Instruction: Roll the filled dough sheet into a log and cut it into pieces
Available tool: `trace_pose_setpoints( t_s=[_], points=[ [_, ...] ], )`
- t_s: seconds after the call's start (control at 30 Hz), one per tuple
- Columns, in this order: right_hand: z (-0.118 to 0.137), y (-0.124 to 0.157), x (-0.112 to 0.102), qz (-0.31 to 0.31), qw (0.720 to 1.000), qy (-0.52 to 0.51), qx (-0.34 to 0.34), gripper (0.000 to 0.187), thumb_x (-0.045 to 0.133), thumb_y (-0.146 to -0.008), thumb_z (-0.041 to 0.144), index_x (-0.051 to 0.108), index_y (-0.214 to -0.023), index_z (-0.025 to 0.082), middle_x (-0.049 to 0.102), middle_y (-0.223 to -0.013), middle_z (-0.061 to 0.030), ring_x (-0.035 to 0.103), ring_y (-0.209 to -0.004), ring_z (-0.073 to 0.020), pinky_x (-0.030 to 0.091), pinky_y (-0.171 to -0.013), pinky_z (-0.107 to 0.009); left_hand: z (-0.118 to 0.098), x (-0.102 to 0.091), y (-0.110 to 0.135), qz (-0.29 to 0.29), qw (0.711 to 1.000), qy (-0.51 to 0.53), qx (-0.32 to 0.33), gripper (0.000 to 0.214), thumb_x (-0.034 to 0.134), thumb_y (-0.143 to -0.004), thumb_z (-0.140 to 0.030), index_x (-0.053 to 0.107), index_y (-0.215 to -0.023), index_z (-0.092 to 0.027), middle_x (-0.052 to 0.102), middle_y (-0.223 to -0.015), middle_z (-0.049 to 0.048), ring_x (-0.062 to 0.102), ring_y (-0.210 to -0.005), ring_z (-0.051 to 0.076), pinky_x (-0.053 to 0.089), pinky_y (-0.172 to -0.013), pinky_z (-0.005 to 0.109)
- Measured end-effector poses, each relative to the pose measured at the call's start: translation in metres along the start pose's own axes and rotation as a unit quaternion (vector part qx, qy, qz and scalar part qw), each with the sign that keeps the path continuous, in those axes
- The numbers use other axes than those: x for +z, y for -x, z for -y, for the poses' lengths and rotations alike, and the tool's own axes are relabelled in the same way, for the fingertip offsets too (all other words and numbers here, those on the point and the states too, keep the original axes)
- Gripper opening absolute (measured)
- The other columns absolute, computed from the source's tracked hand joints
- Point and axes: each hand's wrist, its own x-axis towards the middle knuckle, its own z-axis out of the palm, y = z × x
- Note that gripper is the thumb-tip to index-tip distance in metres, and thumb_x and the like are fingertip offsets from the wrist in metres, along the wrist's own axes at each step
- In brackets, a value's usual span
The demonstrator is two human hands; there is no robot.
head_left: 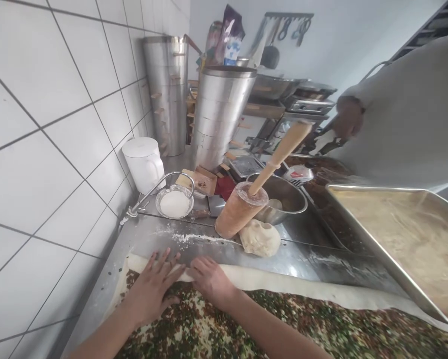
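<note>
A large sheet of dough (321, 291) lies on the metal table, its far edge folded over in a long pale strip. Chopped green and brown filling (284, 324) covers the sheet on the near side of that strip. My left hand (154, 284) rests with fingers spread on the strip near its left end. Close beside it, my right hand (211, 280) has its fingers curled together over the same dough edge. Just beyond the strip sit a lump of dough (260, 239) and a thick wooden rolling pin (242, 212), which leans with its handle up to the right.
A bowl of white flour (174, 203), a white pitcher (143, 164) and a steel bowl (295, 197) stand at the back. A tiled wall (40, 174) bounds the left. At right is a large metal tray (403, 224), with another person's hand (349, 117) beyond it.
</note>
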Motion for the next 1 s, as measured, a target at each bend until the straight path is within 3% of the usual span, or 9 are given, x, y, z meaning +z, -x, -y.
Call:
trace_pose_setpoints(
  t_s=[0.13, 0.3, 0.4, 0.47, 0.57, 0.63, 0.8, 0.9, 1.0],
  points=[
    [-0.012, 0.021, -0.012, -0.004, 0.995, -0.059, 0.081, 0.036, 0.075, -0.086, 0.031, 0.065, -0.119, 0.020, 0.070, -0.111, -0.0100, 0.064, -0.104, -0.0273, 0.054, -0.091, -0.041, -0.015, 0.000, -0.007, -0.003, 1.000, -0.010, -0.002, 0.077, 0.046, -0.104, -0.057, 0.007, -0.167, -0.037, 0.022, -0.174, -0.0022, 0.027, -0.159, 0.035, 0.030, -0.126, 0.058],
    [-0.026, 0.048, -0.014, 0.001, 1.000, -0.004, -0.015, 0.020, 0.068, -0.090, 0.022, 0.067, -0.109, 0.018, 0.071, -0.106, -0.0109, 0.064, -0.100, -0.0271, 0.054, -0.088, -0.042, -0.036, 0.003, -0.029, -0.010, 1.000, -0.001, 0.004, 0.082, 0.041, -0.102, -0.065, 0.005, -0.168, -0.032, 0.024, -0.174, 0.0015, 0.029, -0.159, 0.036, 0.030, -0.126, 0.059],
    [-0.039, 0.068, -0.026, -0.011, 0.998, -0.038, 0.056, 0.042, 0.073, -0.088, 0.034, 0.063, -0.126, 0.019, 0.069, -0.120, -0.0136, 0.064, -0.110, -0.0302, 0.054, -0.095, -0.045, -0.045, 0.003, -0.031, -0.019, 1.000, -0.018, 0.014, 0.077, 0.044, -0.103, -0.062, 0.010, -0.167, -0.037, 0.025, -0.173, -0.0008, 0.030, -0.158, 0.036, 0.030, -0.126, 0.059],
    [-0.047, 0.080, -0.035, 0.013, 0.994, -0.059, 0.095, 0.038, 0.073, -0.088, 0.037, 0.064, -0.122, 0.020, 0.069, -0.117, -0.0118, 0.066, -0.107, -0.0287, 0.056, -0.090, -0.042, -0.055, 0.002, -0.036, -0.024, 1.000, -0.017, 0.011, 0.075, 0.043, -0.104, -0.060, 0.011, -0.167, -0.036, 0.026, -0.173, -0.0009, 0.031, -0.158, 0.034, 0.030, -0.126, 0.056],
    [-0.053, 0.096, -0.041, 0.043, 0.998, -0.029, 0.022, 0.019, 0.066, -0.092, 0.023, 0.067, -0.111, 0.020, 0.070, -0.106, -0.0093, 0.066, -0.099, -0.0259, 0.057, -0.087, -0.040, -0.079, 0.004, -0.053, -0.027, 0.999, 0.005, 0.021, 0.079, 0.043, -0.103, -0.061, 0.009, -0.168, -0.032, 0.025, -0.174, 0.0013, 0.028, -0.159, 0.033, 0.028, -0.128, 0.057],
    [-0.058, 0.109, -0.044, 0.023, 1.000, -0.015, -0.009, 0.028, 0.066, -0.089, 0.020, 0.065, -0.117, 0.019, 0.070, -0.112, -0.0116, 0.064, -0.106, -0.0278, 0.055, -0.093, -0.044, -0.097, 0.007, -0.062, -0.023, 0.999, 0.016, 0.039, 0.083, 0.046, -0.101, -0.063, 0.008, -0.168, -0.031, 0.023, -0.174, 0.0017, 0.027, -0.160, 0.033, 0.027, -0.128, 0.057],
    [-0.082, 0.148, -0.061, 0.016, 0.992, -0.058, 0.108, 0.036, 0.070, -0.092, 0.036, 0.064, -0.123, 0.019, 0.069, -0.117, -0.0129, 0.064, -0.109, -0.0279, 0.056, -0.095, -0.044, -0.134, 0.014, -0.077, -0.010, 1.000, 0.017, 0.023, 0.079, 0.046, -0.103, -0.059, 0.009, -0.168, -0.033, 0.023, -0.174, 0.0009, 0.028, -0.159, 0.034, 0.026, -0.128, 0.057],
    [-0.088, 0.169, -0.068, 0.042, 0.997, -0.041, 0.053, 0.019, 0.063, -0.095, 0.024, 0.066, -0.113, 0.019, 0.070, -0.108, -0.0107, 0.065, -0.103, -0.0264, 0.056, -0.092, -0.043, -0.160, 0.014, -0.096, -0.007, 0.999, 0.045, 0.023, 0.084, 0.042, -0.102, -0.065, 0.005, -0.168, -0.029, 0.022, -0.174, 0.0044, 0.027, -0.160, 0.032, 0.026, -0.129, 0.058],
    [-0.097, 0.191, -0.082, 0.003, 0.998, -0.049, 0.033, 0.035, 0.067, -0.090, 0.024, 0.063, -0.125, 0.019, 0.069, -0.120, -0.0137, 0.063, -0.116, -0.0288, 0.053, -0.101, -0.047, -0.183, 0.016, -0.106, -0.003, 0.998, 0.052, 0.045, 0.085, 0.044, -0.101, -0.065, 0.005, -0.168, -0.031, 0.022, -0.174, 0.0030, 0.027, -0.160, 0.034, 0.028, -0.128, 0.059]
  ],
)
